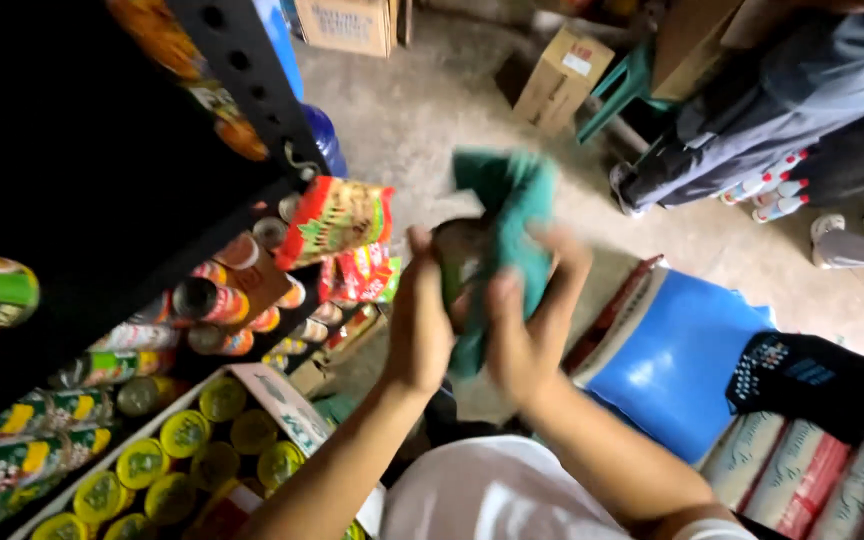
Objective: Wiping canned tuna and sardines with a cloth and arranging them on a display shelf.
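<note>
Two hands work at chest height: I see the left hand gripping a dark can, the right hand clenching a green cloth over it. Wiping looks underway; many yellow-lidded cans remain boxed below.

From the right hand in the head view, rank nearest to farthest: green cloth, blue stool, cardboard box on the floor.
1. Green cloth, in the right hand.
2. Blue stool, just to its right.
3. Cardboard box, far up the floor.
</note>
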